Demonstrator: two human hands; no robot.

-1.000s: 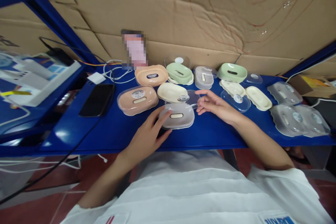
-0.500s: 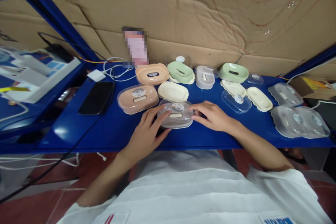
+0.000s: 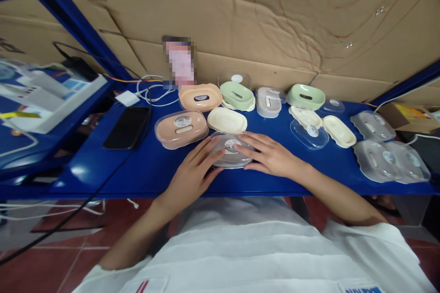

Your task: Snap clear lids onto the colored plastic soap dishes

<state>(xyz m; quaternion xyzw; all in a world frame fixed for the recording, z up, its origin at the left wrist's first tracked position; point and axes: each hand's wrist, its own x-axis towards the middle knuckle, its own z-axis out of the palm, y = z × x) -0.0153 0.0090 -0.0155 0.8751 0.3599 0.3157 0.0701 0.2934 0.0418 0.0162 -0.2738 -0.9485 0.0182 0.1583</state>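
A grey soap box (image 3: 231, 159) with a clear lid and a round sticker sits near the table's front edge. My left hand (image 3: 195, 165) grips its left side, fingers over the lid and thumb at the front. From the right, my right hand (image 3: 270, 153) holds it too, fingertips on the lid by the sticker and thumb low at the front side. Just behind it lies a cream tray (image 3: 227, 120). To the left rests a pink soap box (image 3: 182, 130) under a clear lid. My fingers partly cover the held box.
Behind stand an orange box body (image 3: 209, 99), green box bodies (image 3: 239, 94) and a small grey soap box (image 3: 268, 103). A clear lid (image 3: 309, 133) and a cream tray (image 3: 339, 130) lie right, beside several grey boxes (image 3: 374, 160). A black phone (image 3: 126, 128) and cables are left.
My right hand has moved left from the box's right edge onto its lid, its fingers now reaching the sticker. My left hand stays on the left side.
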